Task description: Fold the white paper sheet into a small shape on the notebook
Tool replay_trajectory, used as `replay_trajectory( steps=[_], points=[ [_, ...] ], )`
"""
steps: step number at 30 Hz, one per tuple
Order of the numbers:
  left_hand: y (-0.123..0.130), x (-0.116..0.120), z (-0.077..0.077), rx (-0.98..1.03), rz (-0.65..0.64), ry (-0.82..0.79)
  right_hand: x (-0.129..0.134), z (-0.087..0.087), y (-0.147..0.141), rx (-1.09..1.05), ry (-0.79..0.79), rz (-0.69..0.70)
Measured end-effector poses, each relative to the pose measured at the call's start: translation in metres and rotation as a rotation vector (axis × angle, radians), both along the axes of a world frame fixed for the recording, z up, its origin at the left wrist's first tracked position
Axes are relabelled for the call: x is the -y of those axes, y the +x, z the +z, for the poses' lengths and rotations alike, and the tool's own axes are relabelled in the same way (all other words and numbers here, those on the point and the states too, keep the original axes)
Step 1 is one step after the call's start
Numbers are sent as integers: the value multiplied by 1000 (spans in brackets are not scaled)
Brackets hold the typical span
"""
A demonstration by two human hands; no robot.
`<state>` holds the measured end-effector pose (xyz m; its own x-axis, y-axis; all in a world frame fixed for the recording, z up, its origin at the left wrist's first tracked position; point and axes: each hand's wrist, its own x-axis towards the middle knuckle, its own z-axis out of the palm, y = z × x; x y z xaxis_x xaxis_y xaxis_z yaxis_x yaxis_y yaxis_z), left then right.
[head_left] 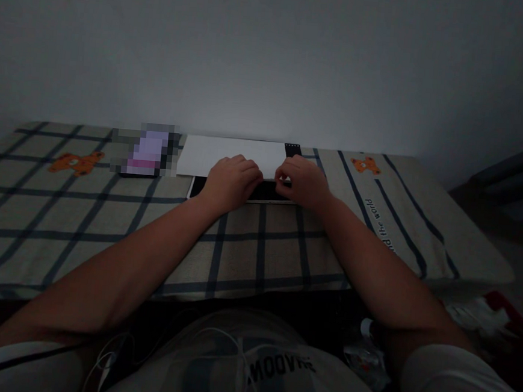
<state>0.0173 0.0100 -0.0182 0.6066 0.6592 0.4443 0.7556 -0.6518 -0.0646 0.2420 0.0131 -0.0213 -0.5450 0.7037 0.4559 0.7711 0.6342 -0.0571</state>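
Note:
A white sheet of paper (229, 151) lies near the wall, over a flat, dark, light-edged slab (268, 192) that looks like a tablet. Part of the slab's near side shows below the paper. My left hand (232, 183) rests at the paper's near edge, its fingers curled and closed there. My right hand (305, 181) is just to the right, thumb and forefinger pinched in a ring at the same edge. A small gap separates the two hands. The fingertips are dim, and the grip is partly hidden.
A checked cloth (257, 256) with printed bears covers the table. Left of the paper stands a phone (150, 150) with a lit, blurred screen. Behind is a plain wall (272, 58). Below the table's right side lie a clear plastic bag (368, 364) and a red container (510, 312).

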Motion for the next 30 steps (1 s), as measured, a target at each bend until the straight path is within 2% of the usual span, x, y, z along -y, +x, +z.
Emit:
replay_trajectory(
  steps=[10, 26, 30],
  points=[
    [-6, -5, 1, -3, 13, -11, -6, -1, 13, 0, -2, -25],
    [-9, -4, 1, 14, 28, 17, -12, 3, 36, -25, -2, -153],
    [-3, 0, 1, 7, 1, 11, -8, 6, 29, -58, 53, -135]
  ],
)
